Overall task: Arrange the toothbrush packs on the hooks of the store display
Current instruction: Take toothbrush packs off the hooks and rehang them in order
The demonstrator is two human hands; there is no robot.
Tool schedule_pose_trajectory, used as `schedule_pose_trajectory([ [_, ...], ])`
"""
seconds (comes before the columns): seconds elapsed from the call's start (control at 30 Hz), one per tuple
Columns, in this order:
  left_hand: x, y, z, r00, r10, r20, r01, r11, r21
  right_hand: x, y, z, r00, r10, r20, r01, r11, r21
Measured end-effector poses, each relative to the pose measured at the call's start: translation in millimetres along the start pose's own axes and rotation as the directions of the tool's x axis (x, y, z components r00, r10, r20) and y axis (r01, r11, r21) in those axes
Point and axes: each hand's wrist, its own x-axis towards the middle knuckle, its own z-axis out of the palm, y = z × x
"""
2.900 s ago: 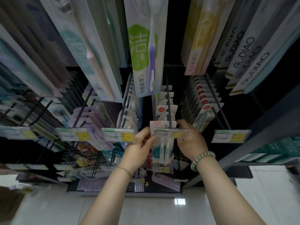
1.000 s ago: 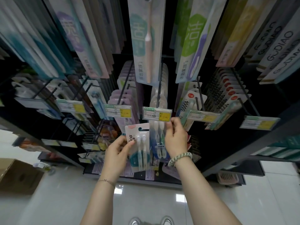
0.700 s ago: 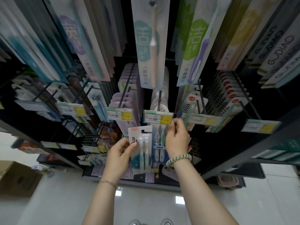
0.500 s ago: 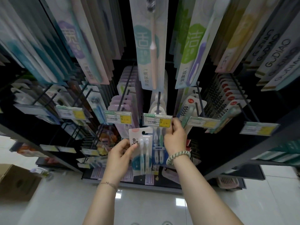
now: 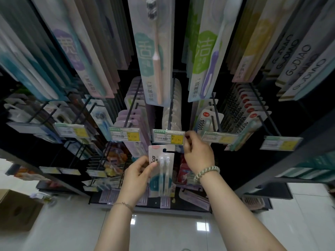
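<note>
My left hand (image 5: 138, 175) grips a two-brush toothbrush pack (image 5: 161, 171) by its left edge, holding it upright just under the middle price tag (image 5: 168, 136). The pack's hang hole sits right below that tag. My right hand (image 5: 196, 153) pinches the tag's right end with thumb and fingers. Behind the tag a black hook (image 5: 171, 104) carries several pale packs (image 5: 172, 113).
Neighbouring hooks hold lilac packs (image 5: 133, 109) to the left and "10000" packs (image 5: 241, 113) to the right. Long single-brush packs (image 5: 154, 49) hang overhead. Lower hooks and shelves sit below my hands. A cardboard box (image 5: 16, 211) stands on the tiled floor at left.
Earlier both hands worked at a hook further right; since then I shifted left. Over the last second the pack rose toward the middle price tag while my right hand stayed on that tag.
</note>
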Motion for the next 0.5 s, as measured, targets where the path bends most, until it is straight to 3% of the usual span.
schedule_pose_trajectory([
  [0.17, 3, 2, 11, 1.0, -0.012, 0.012, 0.012, 1.0, 0.004, -7, 24, -14, 1.0, 0.01, 0.001, -0.01, 0.983, -0.182],
  [0.27, 2, 5, 17, 1.0, -0.017, 0.011, 0.017, 1.0, 0.008, -10, 43, -23, 0.986, 0.154, -0.071, -0.164, 0.974, -0.158],
  [0.37, 3, 6, 21, 1.0, -0.018, 0.007, 0.018, 1.0, 0.02, -3, 60, -27, 0.943, 0.315, -0.106, -0.317, 0.949, 0.005],
  [0.5, 3, 8, 22, 1.0, -0.016, -0.005, 0.016, 1.0, 0.02, 12, 67, -27, 0.934, 0.351, -0.072, -0.309, 0.891, 0.333],
])
